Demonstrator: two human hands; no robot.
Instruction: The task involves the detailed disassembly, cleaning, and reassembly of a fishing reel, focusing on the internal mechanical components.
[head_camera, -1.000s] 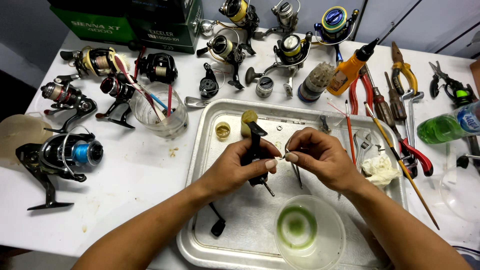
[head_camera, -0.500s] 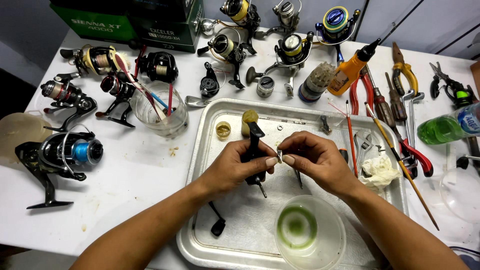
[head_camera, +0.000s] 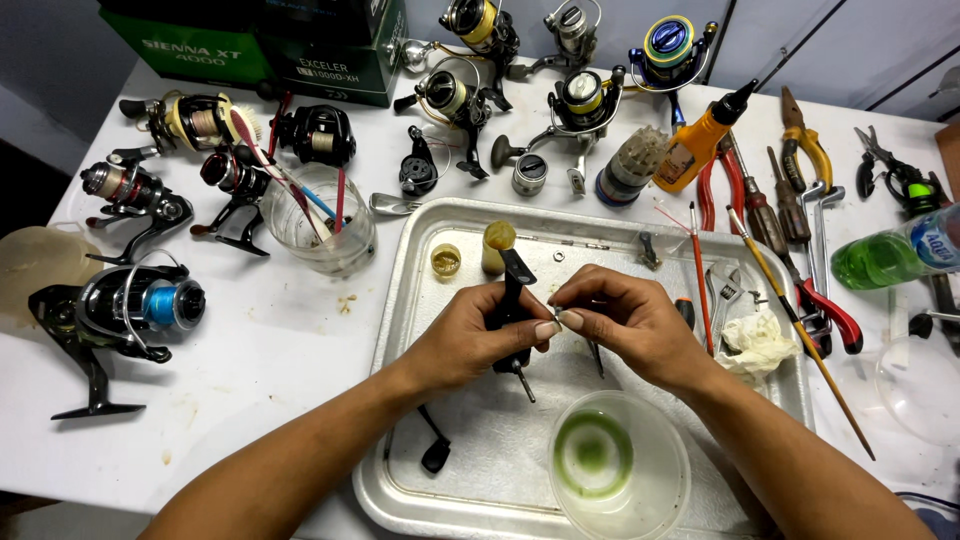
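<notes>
Over the metal tray (head_camera: 420, 250) on the white desk (head_camera: 250, 370), the left hand (head_camera: 470, 335) holds a black reel handle (head_camera: 514, 300) just above the tray floor. The handle stands nearly upright, its long axis running from the top of the tray toward the person, with the broad flat end sticking up past the thumb and a thin metal shaft poking out below the palm, slanting a little to the right. The left hand's fingers are curled closed around the middle of the handle, thumb pressed against its right side.

The right hand (head_camera: 625, 325) sits just to the right, fingertips meeting the left thumb beside the handle. Its thumb and forefinger are pinched together on something tiny and pale; what it is cannot be told. A thin dark tool (head_camera: 596, 360) hangs below this hand, pointing down at the tray.

In front of the hands a clear bowl with a green ring inside (head_camera: 612, 462) rests on the tray's near edge. A second black handle (head_camera: 436, 448) lies flat on the tray near the left wrist. Fishing reels (head_camera: 120, 310) and pliers (head_camera: 810, 170) lie around the tray.
</notes>
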